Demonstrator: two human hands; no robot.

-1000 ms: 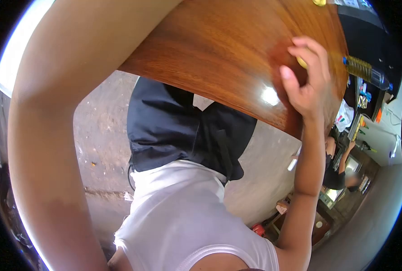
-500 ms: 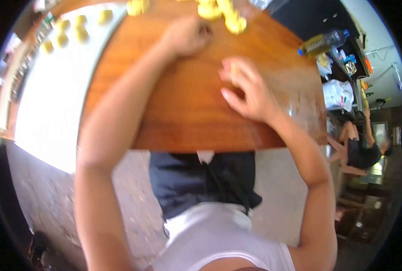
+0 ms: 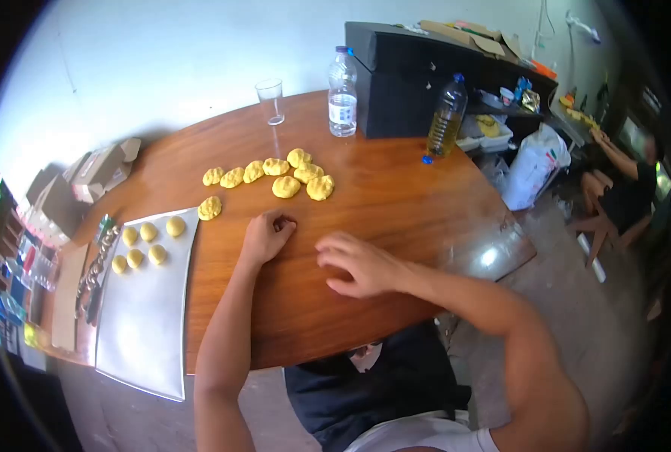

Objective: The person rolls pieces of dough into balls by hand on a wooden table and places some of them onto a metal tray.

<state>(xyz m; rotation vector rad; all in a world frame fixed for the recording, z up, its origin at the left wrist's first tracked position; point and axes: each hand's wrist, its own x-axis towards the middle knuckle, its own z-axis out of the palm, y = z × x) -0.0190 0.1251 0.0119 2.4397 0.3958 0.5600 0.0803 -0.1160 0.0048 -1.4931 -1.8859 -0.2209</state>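
Observation:
My left hand (image 3: 268, 236) rests on the wooden table (image 3: 395, 196) with its fingers curled in, and whatever they may hold is hidden. To its right, my right hand (image 3: 359, 264) hovers at the tabletop with fingers bent and apart, nothing visible in it. Beyond both hands lie several rough yellow dough lumps (image 3: 285, 187), one of them (image 3: 209, 208) nearer the tray. Several smooth dough balls (image 3: 157, 254) sit in the upper part of the metal tray (image 3: 143, 324) on the left.
A glass (image 3: 272, 102), a water bottle (image 3: 343, 98) and an oil bottle (image 3: 447, 120) stand at the back by a black box (image 3: 403, 83). Cardboard boxes (image 3: 98, 172) are at the left. Another person (image 3: 625, 188) sits at far right.
The camera view has tilted up, bringing the bottles, glass and wall into sight. My right hand appears lower relative to my left hand, its fingers still apart.

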